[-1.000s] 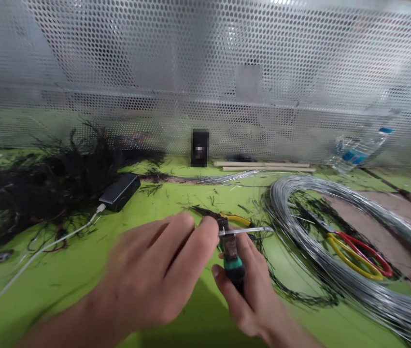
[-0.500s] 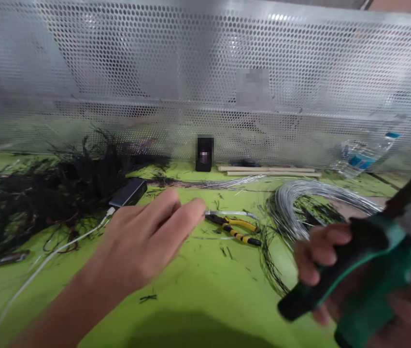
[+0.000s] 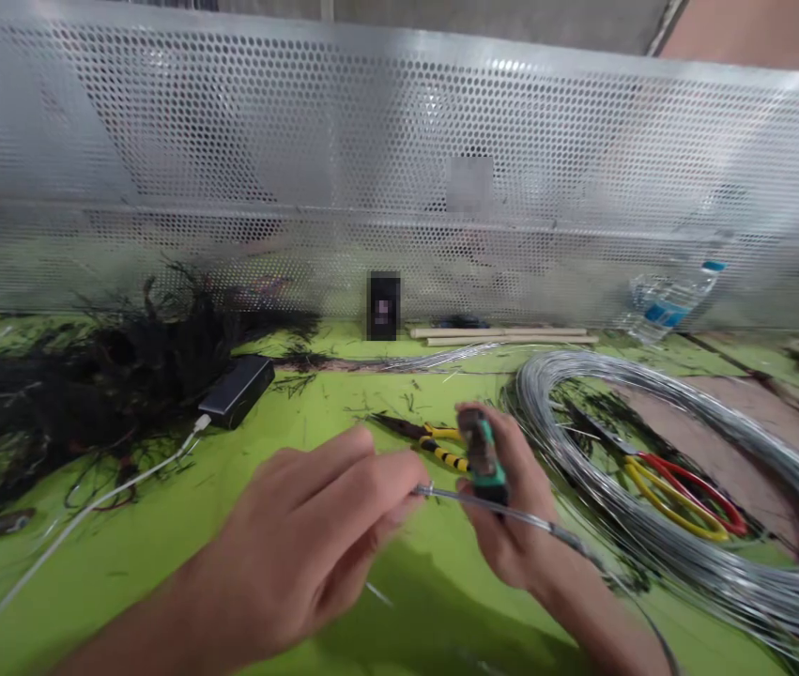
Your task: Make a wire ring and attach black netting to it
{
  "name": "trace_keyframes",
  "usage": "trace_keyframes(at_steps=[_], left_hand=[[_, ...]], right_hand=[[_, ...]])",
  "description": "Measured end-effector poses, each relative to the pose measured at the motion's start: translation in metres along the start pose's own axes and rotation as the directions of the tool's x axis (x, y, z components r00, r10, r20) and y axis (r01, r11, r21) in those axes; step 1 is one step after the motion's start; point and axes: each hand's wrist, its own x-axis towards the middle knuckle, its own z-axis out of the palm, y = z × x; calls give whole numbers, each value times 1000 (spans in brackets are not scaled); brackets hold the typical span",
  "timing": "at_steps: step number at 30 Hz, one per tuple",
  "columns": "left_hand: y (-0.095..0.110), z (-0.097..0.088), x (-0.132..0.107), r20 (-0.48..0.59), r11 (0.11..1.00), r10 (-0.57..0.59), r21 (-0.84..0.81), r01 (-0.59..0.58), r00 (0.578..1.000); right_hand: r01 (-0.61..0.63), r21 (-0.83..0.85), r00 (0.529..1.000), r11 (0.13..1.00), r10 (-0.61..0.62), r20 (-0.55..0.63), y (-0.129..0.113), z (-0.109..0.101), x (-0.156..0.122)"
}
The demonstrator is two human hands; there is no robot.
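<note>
My left hand (image 3: 329, 535) is closed in a pinch on the end of a silver wire (image 3: 512, 512). The wire runs right, passing in front of my right wrist, and bends down toward the lower edge. Close by on the right, my right hand (image 3: 515, 512) is wrapped around green-and-black pliers (image 3: 480, 451), seen nearly end-on and blurred; I cannot tell whether their jaws touch anything. Behind both hands, yellow-and-black long-nose pliers (image 3: 434, 443) lie on the green table (image 3: 399, 620), their handles partly hidden by my right hand.
A large wire coil (image 3: 540, 394) lies on the right, with red-and-yellow-handled scissors (image 3: 681, 498) inside it. Black stringy strands (image 3: 124, 347) and a power bank (image 3: 237, 390) with a white cable are left. Sticks (image 3: 504, 334), a bottle (image 3: 667, 305) and a perforated metal screen (image 3: 343, 141) stand behind.
My right hand has brought the green pliers left and inward, beside my left hand. My view has shifted right, showing the scissors. The silver wire now crosses in front of my right wrist.
</note>
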Motion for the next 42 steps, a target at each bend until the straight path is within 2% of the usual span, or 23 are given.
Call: trace_keyframes(at_steps=[1,3,9,15,25,29,32,34,36,38,40,42], left_hand=[[1,1,-1,-9,1000,-4,-7,4,1000],[2,4,-1,-23,1000,-17,-10,17,1000],[5,10,-3,-71,999,-40,-18,39,997],[8,15,-6,-81,996,-52,74,58,995],[6,23,-13,-221,987,71,158,-36,973],[4,23,-14,-200,985,93,165,-60,975],[3,23,-14,-160,984,87,169,-59,983],[2,24,-14,-170,981,89,183,-58,981],[0,26,-12,-191,980,85,193,-48,978],[-3,27,-8,-186,987,42,162,-12,982],[-5,25,-3,-127,997,-44,53,51,991],[-5,20,2,-25,982,-163,-102,160,986]], right_hand=[[56,-36,998,998,-55,21,-5,2,-1],[89,-71,995,994,-86,43,-13,5,-3],[43,-139,999,989,-40,26,-27,7,-14],[36,-213,999,976,-34,12,-36,7,-20],[23,-378,997,925,-49,-60,-41,14,-29],[29,-408,998,913,-46,-33,-38,18,-35],[5,-450,998,893,-35,-58,-39,22,-37],[21,-473,997,881,-56,-62,-42,24,-34],[50,-447,996,893,-78,-45,-45,24,-30],[72,-347,997,935,-82,-13,-47,23,-26],[57,-217,998,974,-51,31,-45,22,-22],[-4,-105,994,995,15,104,-38,20,-19]])
